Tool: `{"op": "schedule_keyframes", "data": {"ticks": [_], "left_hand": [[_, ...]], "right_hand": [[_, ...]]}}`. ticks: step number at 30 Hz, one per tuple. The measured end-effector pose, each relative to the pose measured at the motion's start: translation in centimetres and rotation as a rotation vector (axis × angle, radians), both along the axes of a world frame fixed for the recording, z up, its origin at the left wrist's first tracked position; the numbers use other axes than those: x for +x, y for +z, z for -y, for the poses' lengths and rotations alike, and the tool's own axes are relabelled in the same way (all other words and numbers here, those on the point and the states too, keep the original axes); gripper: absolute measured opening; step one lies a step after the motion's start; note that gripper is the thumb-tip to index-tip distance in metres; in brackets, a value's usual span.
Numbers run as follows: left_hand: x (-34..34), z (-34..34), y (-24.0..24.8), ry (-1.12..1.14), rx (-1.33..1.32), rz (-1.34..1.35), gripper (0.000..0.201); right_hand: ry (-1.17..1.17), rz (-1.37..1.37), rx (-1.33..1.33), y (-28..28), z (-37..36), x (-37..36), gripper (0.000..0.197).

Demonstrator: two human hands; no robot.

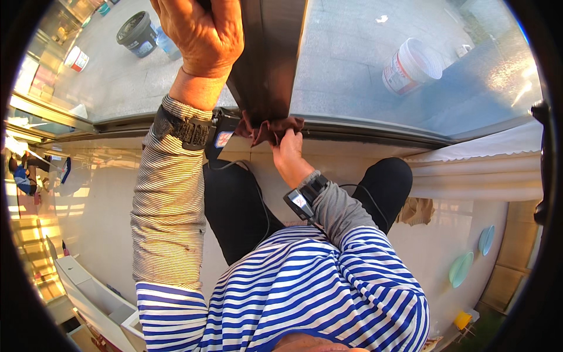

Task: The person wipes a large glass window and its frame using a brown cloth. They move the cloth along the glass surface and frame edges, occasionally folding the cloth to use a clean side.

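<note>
My right hand (pixel 290 154) is closed on a crumpled dark-brown cloth (pixel 271 130), pressing it against the foot of a dark window-frame post (pixel 267 58). Higher up, my left hand (pixel 202 38) grips the left side of the same post. Its fingertips run out at the top edge, and dark frame shows between thumb and fingers. A black strapped device (pixel 223 132) sits on my left wrist, close to the cloth. Another small black device (pixel 300 202) is strapped to my right wrist.
A dark lower rail (pixel 375 130) runs beside the glass. Beyond it stand a black bucket (pixel 136 34) and a white bucket (pixel 412 66). A white curtain (pixel 481 167) hangs at right, near two green oval objects (pixel 461 270). White furniture (pixel 88 287) stands at lower left. Cables cross my knees.
</note>
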State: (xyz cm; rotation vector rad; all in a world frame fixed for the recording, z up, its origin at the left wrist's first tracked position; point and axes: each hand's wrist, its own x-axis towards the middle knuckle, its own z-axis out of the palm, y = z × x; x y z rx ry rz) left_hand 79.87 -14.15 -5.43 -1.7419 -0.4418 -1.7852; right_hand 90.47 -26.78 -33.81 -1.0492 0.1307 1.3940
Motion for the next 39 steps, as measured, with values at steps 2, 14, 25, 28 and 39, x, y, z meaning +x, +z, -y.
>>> {"op": "schedule_keyframes", "data": {"ticks": [2, 14, 25, 28, 39], "left_hand": [[0.3, 0.9, 0.0, -0.077, -0.081, 0.044, 0.053], [0.6, 1.7, -0.6, -0.015, -0.247, 0.183, 0.052], [-0.6, 1.1, -1.4, -0.072, -0.363, 0.234, 0.053], [-0.7, 1.1, -1.5, -0.035, -0.364, 0.25, 0.054], [-0.8, 1.0, -1.8, -0.123, -0.354, 0.261, 0.057]], "right_hand": [[0.064, -0.083, 0.062, 0.0, 0.4, 1.7, 0.015], [-0.191, 0.058, 0.045, 1.2, 2.3, 18.8, 0.022], [-0.504, 0.622, 0.019, 3.8, 6.0, 50.5, 0.023], [-0.637, 0.764, 0.023, 6.3, 6.5, 58.0, 0.017], [-1.16, 1.127, 0.232, 19.9, 3.2, 57.9, 0.039]]}}
